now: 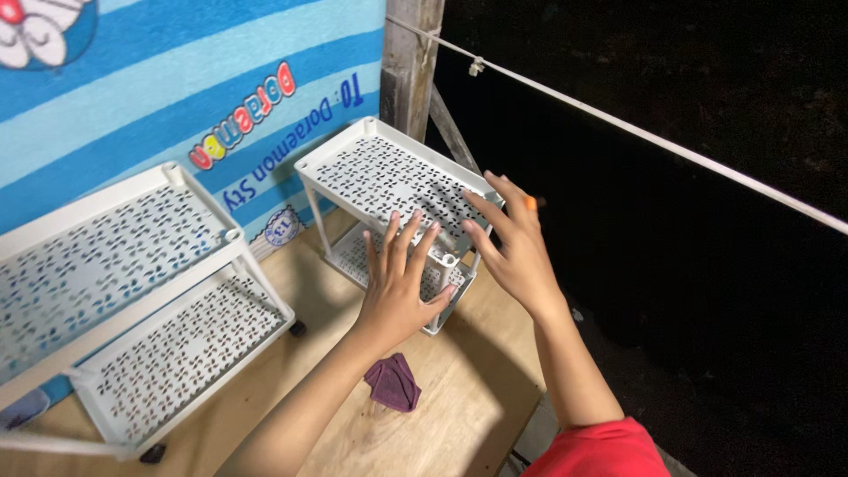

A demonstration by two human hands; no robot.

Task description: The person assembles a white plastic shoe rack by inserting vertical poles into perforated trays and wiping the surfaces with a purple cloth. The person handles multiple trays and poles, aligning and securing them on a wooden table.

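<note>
Behind the work surface hangs a blue striped cloth (177, 97) with a cartoon print; to the right of it stands a wooden post (408, 62), and a white cord (636, 132) runs from the post across a dark background. Below lies a pale plywood tabletop (459, 389).

I note two white two-tier racks with perforated shelves. The larger rack (132, 291) sits at left, well apart from both hands. The small white rack (380, 177) stands upright near the table's far right edge, just in front of the post.

My left hand (397, 283) lies flat against the near side of the small rack, fingers (393, 234) spread and straight, tips reaching the edge of the top shelf, thumb by the near corner leg. Not a pinch; palm-on contact.

My right hand (512, 247) is at the rack's right end, fingers spread and slightly curled, fingertips touching the top shelf's right edge. Something small and orange (530, 202) shows behind the fingers; I cannot tell what it is, or whether it is held.

A crumpled purple cloth (393, 382) lies on the tabletop beneath my left forearm, apart from the rack. A red sleeve (601, 450) shows at bottom right.
</note>
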